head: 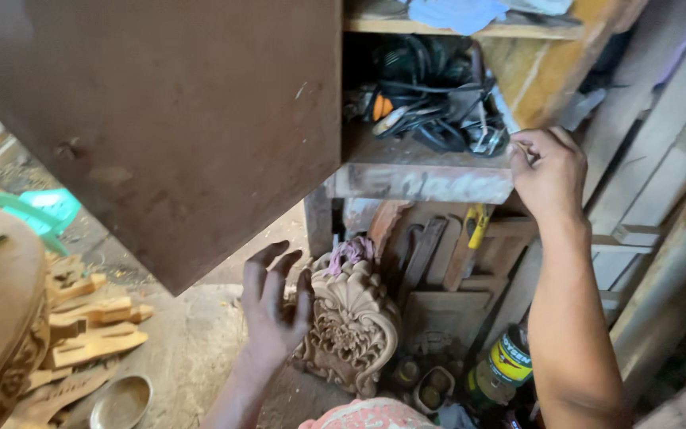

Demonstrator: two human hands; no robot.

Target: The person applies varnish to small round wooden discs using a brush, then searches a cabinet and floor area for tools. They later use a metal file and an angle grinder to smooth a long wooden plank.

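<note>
Rummaging the cabinet shelf [422,181]: right hand [548,171] at two o'clock pinches something too small to identify beside tangled cables [430,103], left hand [273,306] open and empty, so next likely a careful pull clear.

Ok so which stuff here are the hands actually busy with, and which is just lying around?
In hand: right hand at the cabinet shelf by the tangled power tools; left hand open, empty.
Lying about: carved wooden panel, wood offcuts, metal bowl, can.
</note>
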